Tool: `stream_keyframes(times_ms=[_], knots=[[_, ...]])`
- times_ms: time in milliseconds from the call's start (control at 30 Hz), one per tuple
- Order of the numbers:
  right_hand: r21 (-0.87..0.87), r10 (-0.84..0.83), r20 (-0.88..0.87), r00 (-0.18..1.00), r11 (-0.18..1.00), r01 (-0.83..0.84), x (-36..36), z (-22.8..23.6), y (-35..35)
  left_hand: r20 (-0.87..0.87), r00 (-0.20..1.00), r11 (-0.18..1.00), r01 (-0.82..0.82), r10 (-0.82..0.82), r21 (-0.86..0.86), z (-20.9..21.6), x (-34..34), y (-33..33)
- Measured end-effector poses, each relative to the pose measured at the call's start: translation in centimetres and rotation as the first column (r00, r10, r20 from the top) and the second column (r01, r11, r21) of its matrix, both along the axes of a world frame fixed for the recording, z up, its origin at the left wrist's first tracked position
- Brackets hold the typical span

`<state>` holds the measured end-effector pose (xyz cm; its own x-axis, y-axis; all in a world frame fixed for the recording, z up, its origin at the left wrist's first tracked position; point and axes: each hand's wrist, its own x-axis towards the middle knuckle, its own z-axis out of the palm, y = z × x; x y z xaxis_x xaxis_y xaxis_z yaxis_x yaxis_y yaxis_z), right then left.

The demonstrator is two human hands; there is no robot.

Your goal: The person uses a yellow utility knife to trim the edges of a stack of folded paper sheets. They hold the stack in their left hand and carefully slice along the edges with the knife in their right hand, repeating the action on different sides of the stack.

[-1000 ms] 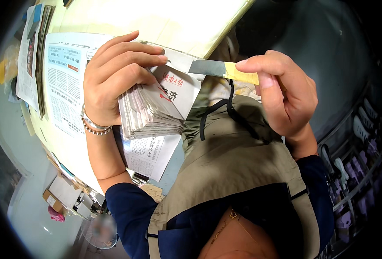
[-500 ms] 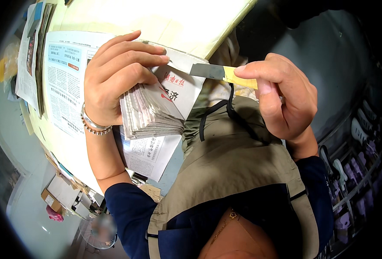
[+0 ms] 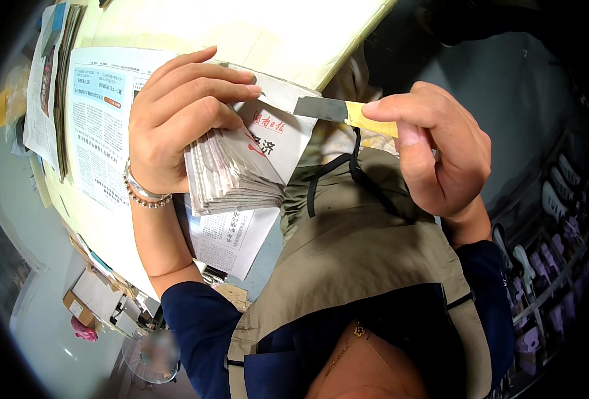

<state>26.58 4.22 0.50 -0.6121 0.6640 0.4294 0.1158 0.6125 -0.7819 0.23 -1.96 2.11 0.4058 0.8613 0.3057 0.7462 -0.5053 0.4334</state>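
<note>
My left hand point(image 3: 178, 126) is closed on a thick wad of folded newspapers point(image 3: 238, 176), its fingers bent over the top and its thumb mostly hidden. The layered edges fan out toward me, and the top sheet bears red and black print. To the right, my right hand point(image 3: 447, 149) pinches the yellow handle of a flat, dark-bladed knife point(image 3: 321, 108) between thumb and forefinger. The blade points left, its tip over or close beside the wad's far right corner; I cannot tell whether they touch. A newspaper sheet point(image 3: 102, 126) lies under my left hand.
A pale yellow table point(image 3: 261, 33) runs across the upper left, with its edge by the knife. Another newspaper pile point(image 3: 45, 100) lies at far left. Below it are a cardboard box point(image 3: 82, 299) and a fan point(image 3: 151, 356). A rack with purple items point(image 3: 554, 259) stands at right.
Both hands, the newspaper wad and the knife stay almost where they were. A dark shape at the upper right edge has shifted.
</note>
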Motion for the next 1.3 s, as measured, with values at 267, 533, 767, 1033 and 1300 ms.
stream_keyframes(times_ms=[267,533,767,1033,1300], knots=[[0.004,-0.003,0.003,1.0,1.0,0.003,-0.06,0.01,-0.04,-0.001,1.0,1.0,0.008,-0.008,-0.001,-0.12,-0.22,-0.1],[0.019,-0.004,0.005,1.0,1.0,0.004,0.01,0.12,-0.1,-0.009,1.0,1.0,0.013,-0.014,-0.011,0.02,-0.31,-0.12],[0.031,-0.001,-0.001,1.0,1.0,0.001,-0.04,0.09,-0.1,-0.005,1.0,1.0,0.02,-0.02,-0.008,0.03,-0.35,-0.09],[0.016,0.002,0.026,1.0,1.0,-0.002,0.06,0.31,-0.14,-0.007,1.0,1.0,0.018,-0.018,-0.004,0.01,-0.43,-0.1],[0.027,-0.003,0.016,1.0,1.0,0.003,0.0,0.28,-0.19,0.001,1.0,1.0,0.015,-0.015,-0.001,0.0,-0.34,-0.12]])
